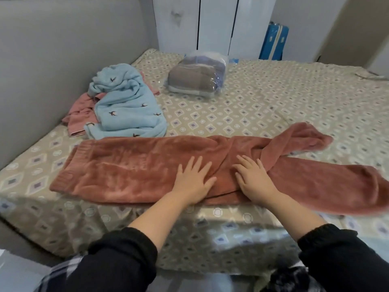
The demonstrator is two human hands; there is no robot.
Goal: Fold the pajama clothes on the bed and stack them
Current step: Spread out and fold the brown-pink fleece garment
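Rust-pink fleece pajama trousers (130,165) lie flat along the front edge of the bed (263,102), waistband to the left, legs stretched right and crossing each other. My left hand (192,182) presses flat on the middle of the trousers with fingers spread. My right hand (253,182) rests flat beside it, near where the legs cross. Behind, at the left, a light blue pajama piece (126,106) with small dark motifs lies crumpled on top of a pink garment (81,114).
A clear plastic bag of folded bedding (195,76) sits at the back middle of the bed. A grey padded headboard (52,49) lines the left side. White wardrobe doors (210,22) and a blue case (273,43) stand behind the bed.
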